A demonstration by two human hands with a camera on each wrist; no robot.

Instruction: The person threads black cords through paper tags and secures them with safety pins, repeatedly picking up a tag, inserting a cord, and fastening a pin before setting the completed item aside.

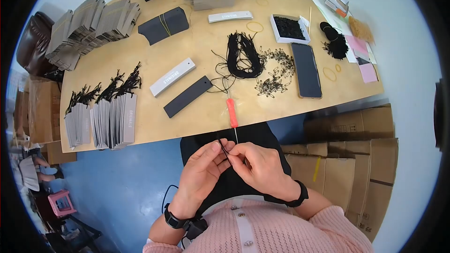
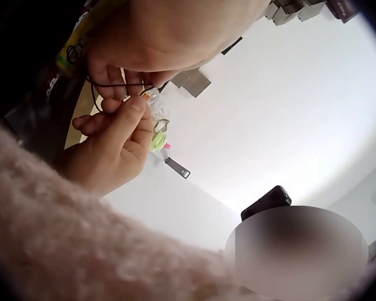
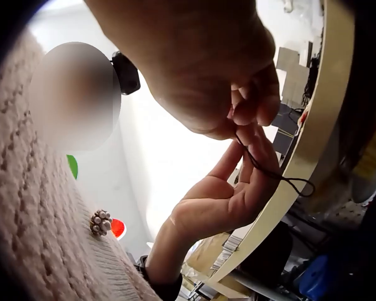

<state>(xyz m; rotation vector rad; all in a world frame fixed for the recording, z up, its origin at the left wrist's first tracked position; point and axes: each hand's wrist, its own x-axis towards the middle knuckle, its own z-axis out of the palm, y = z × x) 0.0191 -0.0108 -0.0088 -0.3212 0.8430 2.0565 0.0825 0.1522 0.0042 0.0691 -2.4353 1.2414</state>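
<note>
Both hands are held close together over my lap, below the table's front edge. My left hand (image 1: 215,153) and right hand (image 1: 241,154) each pinch a thin black cord (image 1: 224,149) between fingertips. In the right wrist view the cord (image 3: 282,179) runs from the right hand's fingertips (image 3: 250,116) across the left hand (image 3: 238,194) and ends in a small loop. In the left wrist view the cord (image 2: 113,84) stretches between the two hands. A red-handled tool (image 1: 232,112) lies on the table edge, its metal shaft pointing at the hands.
On the wooden table (image 1: 197,117) lie a grey tag (image 1: 172,77), a black tag (image 1: 187,96), a bundle of black cords (image 1: 243,56), a pile of safety pins (image 1: 274,72) and a phone (image 1: 306,69). Stacks of corded tags (image 1: 103,112) stand at left. Cardboard boxes (image 1: 356,159) are at right.
</note>
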